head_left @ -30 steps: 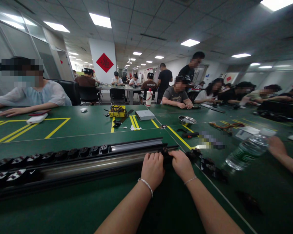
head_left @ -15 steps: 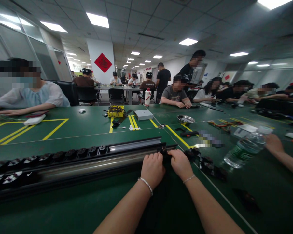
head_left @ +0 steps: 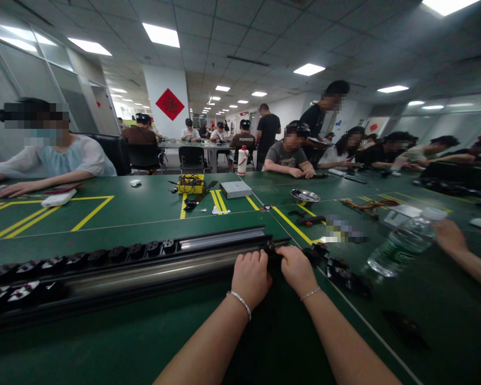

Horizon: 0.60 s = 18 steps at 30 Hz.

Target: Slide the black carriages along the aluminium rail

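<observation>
A long dark metal rail [head_left: 152, 270] lies across the green table [head_left: 128, 214] in front of me, with several small black wheeled parts seated along its left stretch [head_left: 104, 255]. My left hand [head_left: 250, 278] is curled over the rail's right end, fingers closed on it. Beside it, my right hand [head_left: 296, 269] pinches a small black part [head_left: 271, 248] at the rail's tip. More loose black parts [head_left: 340, 271] lie just right of my hands.
A neighbour's hand [head_left: 449, 235] holds a tilted plastic water bottle [head_left: 401, 243] at the right. Farther off sit a metal bowl [head_left: 304, 196], a grey box [head_left: 235, 189], a yellow tray of cables [head_left: 191, 183] and several seated people around the tables.
My hands have stayed on the rail's end. The view shifted slightly, and the neighbour's bottle has moved a little.
</observation>
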Motion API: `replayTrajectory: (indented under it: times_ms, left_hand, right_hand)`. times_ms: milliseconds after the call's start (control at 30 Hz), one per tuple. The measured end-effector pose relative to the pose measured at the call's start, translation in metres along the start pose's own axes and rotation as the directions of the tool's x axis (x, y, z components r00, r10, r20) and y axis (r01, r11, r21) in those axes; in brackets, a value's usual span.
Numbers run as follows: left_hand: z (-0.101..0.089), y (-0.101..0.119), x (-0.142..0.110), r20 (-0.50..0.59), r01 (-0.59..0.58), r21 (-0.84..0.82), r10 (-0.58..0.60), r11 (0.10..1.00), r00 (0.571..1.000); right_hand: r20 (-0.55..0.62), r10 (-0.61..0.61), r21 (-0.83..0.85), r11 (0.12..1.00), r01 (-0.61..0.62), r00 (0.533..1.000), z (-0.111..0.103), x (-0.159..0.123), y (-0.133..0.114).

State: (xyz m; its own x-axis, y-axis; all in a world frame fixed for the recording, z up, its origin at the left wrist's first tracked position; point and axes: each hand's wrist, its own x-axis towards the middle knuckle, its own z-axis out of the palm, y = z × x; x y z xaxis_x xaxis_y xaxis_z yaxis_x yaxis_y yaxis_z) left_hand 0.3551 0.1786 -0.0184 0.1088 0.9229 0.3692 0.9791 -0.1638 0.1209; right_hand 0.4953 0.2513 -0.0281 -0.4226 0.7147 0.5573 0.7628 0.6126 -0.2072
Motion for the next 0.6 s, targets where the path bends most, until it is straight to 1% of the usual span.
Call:
replayTrajectory:
  times_ms: [167,367,600]
  left_hand:
    - [-0.0007,0.0011,0.0005,0.014,0.015,0.000,-0.015,1.000,1.000]
    - [0.0002,0.0015,0.0009,-0.010,0.011,-0.008,-0.011,1.000,1.000]
    - [0.0025,0.0001,0.0011,-0.018,0.001,-0.011,-0.001,1.000,1.000]
  right_hand:
    - [0.003,0.010,-0.021,1.000,-0.010,1.000,0.0019,-0.0007,0.0027]
    - [-0.013,0.037,-0.057,0.998,-0.038,0.999,0.0011,-0.0022,0.0057]
    - [0.004,0.056,-0.053,0.997,-0.056,0.998,-0.0008,-0.0018,0.0042]
